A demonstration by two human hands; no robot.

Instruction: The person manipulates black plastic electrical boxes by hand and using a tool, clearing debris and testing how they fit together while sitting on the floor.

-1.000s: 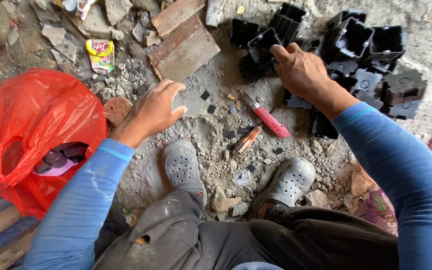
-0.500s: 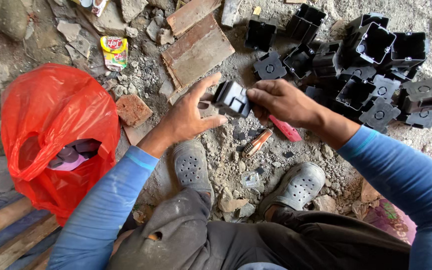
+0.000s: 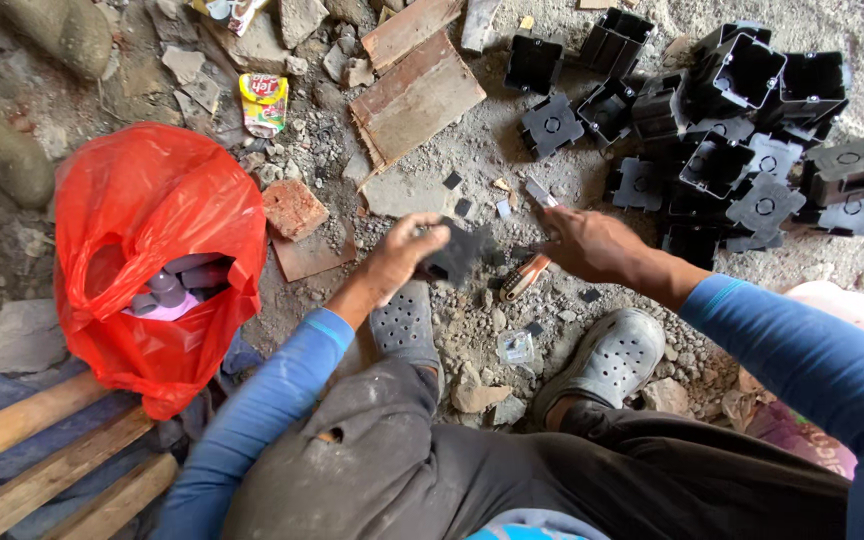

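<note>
Above the grey clogs (image 3: 512, 350), the left hand (image 3: 402, 255) is gripping a black plastic box (image 3: 457, 252), while the right hand (image 3: 587, 243) is closing on an orange-handled tool (image 3: 524, 277) just beside it. Many black boxes (image 3: 742, 130) are lying heaped at far right, and a red bag (image 3: 157, 215) of grey pieces is sitting at left.

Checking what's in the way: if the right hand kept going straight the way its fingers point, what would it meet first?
Probably the black box held in the left hand: the right hand points leftward at it, though height is hard to judge.
</note>
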